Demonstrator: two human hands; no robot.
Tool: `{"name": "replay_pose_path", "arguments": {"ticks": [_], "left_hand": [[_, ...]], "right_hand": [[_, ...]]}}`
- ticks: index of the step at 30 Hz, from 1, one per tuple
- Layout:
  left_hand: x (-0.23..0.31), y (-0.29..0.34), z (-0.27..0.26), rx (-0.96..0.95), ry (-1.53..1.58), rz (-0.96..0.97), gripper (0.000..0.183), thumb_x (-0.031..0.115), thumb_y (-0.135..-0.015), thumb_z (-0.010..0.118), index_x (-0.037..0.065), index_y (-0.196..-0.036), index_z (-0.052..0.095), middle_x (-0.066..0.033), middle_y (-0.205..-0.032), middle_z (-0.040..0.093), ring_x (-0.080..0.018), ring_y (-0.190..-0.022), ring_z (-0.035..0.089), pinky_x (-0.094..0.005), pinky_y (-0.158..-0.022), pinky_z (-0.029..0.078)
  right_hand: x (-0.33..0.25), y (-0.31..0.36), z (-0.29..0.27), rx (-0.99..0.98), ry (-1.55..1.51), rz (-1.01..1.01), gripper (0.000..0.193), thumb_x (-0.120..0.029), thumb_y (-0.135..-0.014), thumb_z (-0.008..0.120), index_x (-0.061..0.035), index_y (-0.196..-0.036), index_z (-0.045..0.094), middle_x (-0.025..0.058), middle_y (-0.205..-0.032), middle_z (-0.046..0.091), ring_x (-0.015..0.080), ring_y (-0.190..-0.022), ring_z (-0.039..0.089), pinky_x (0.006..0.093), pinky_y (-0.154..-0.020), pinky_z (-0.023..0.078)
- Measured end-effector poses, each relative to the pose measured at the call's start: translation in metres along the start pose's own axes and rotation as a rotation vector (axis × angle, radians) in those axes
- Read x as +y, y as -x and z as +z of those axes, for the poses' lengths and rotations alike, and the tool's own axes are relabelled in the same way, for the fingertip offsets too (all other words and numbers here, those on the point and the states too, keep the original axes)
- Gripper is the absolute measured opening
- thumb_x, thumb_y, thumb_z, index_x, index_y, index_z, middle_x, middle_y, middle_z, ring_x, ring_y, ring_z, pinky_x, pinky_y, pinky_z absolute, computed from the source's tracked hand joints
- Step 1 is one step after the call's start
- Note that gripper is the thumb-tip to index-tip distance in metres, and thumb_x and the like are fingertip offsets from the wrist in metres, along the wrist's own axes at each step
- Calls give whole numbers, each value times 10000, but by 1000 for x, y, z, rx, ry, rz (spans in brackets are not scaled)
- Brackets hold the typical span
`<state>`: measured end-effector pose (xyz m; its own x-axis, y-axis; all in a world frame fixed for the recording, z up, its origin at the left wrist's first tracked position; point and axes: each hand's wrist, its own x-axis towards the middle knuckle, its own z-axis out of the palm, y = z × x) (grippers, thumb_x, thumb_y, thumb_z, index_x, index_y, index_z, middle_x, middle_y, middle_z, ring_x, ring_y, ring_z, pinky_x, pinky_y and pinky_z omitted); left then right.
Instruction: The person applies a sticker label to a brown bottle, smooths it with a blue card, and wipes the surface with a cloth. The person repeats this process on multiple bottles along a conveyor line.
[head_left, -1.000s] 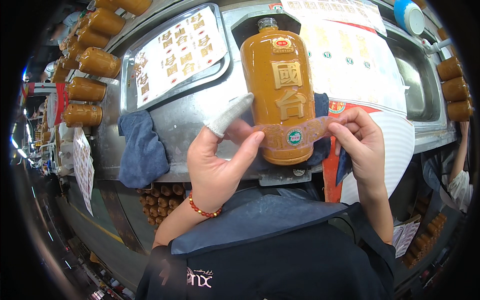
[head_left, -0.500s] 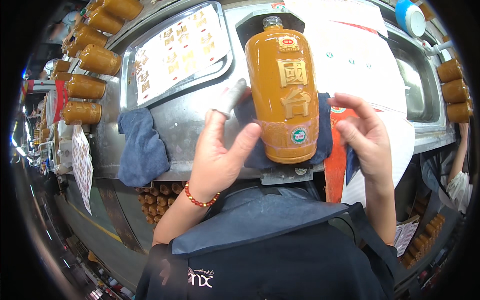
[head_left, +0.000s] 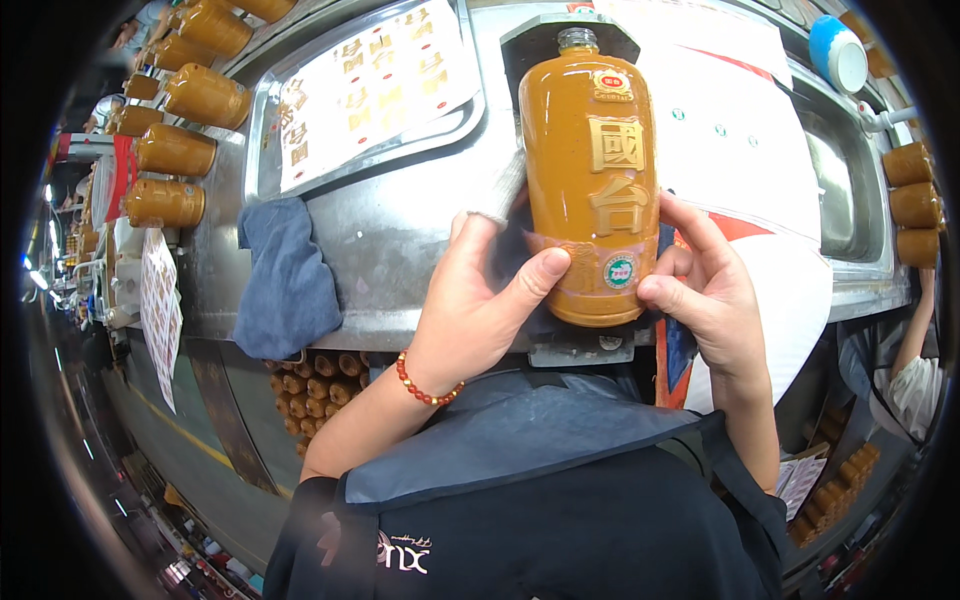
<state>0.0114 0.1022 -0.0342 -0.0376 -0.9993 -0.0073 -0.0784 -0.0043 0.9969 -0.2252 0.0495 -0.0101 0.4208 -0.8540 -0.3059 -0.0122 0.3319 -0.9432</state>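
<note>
An amber-brown bottle [head_left: 575, 150] lies on its back in front of me, its clear glass neck pointing away from me over a dark angular block [head_left: 520, 42]. Raised gold characters, a small red-and-gold emblem and a round green sticker [head_left: 619, 271] mark its face. My left hand [head_left: 470, 300], with white covering on a finger, closes round the lower left side, thumb on the front. On the lower right side, my right hand [head_left: 715, 295] grips with thumb and fingertips. The bottle mostly hides a dark blue cloth beneath it.
A metal tray [head_left: 476, 100] holds a sheet of gold character labels [head_left: 375, 95]. A blue cloth [head_left: 288, 285] hangs over the counter's front edge. White paper sheets [head_left: 720, 90] and a metal sink [head_left: 840, 180] are at right. More brown bottles [head_left: 175, 150] stand at left.
Both hands have closed in on the bottle's sides; before, they were held apart from it. The whole view has shifted slightly, so the bottle appears farther right.
</note>
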Motion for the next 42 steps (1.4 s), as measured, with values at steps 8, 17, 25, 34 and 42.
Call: {"name": "replay_pose_path", "arguments": {"ticks": [8, 17, 25, 34, 42], "left_hand": [[-4, 2, 0, 15, -3, -56, 693, 176, -1020, 674, -56, -1571, 322, -146, -1612, 385, -234, -1514, 314, -386, -1248, 215], [-9, -1, 3, 110, -115, 91, 875, 437, -907, 791, -31, -1529, 392, -242, -1429, 473, -340, -1347, 422, -440, -1141, 342], [25, -2, 11, 2, -766, 397, 1306, 325, -664, 974, -61, -1611, 163, -318, -1642, 250, -418, -1546, 264, -463, -1234, 274], [10, -5, -6, -170, -322, 270, 1223, 340, -741, 942, -88, -1595, 179, -241, -1597, 359, -338, -1479, 391, -417, -1210, 309], [15, -5, 26, 58, -114, 150, 723, 248, -945, 769, -117, -1433, 381, -240, -1347, 599, -289, -1238, 625, -403, -1050, 484]], "right_hand": [[1, 0, -1, -11, 9, -10, 777, -60, -855, 824, 56, -1517, 433, 46, -986, 697, 64, -789, 629, 186, -719, 498], [7, -1, -5, -43, -47, -35, 715, -86, -904, 784, 20, -1526, 448, 51, -988, 714, 60, -765, 617, 198, -724, 505], [3, -3, -14, -92, -44, -24, 623, -248, -1003, 696, 8, -1521, 462, 26, -1044, 680, 57, -738, 574, 201, -673, 480], [-1, 1, 7, 20, -167, -59, 618, -71, -955, 726, 46, -1496, 452, 90, -1221, 638, 46, -757, 589, 210, -704, 498], [-2, -2, 7, 3, -206, -43, 599, -56, -964, 709, 51, -1490, 444, 123, -1373, 560, 51, -814, 618, 210, -731, 506]]}}
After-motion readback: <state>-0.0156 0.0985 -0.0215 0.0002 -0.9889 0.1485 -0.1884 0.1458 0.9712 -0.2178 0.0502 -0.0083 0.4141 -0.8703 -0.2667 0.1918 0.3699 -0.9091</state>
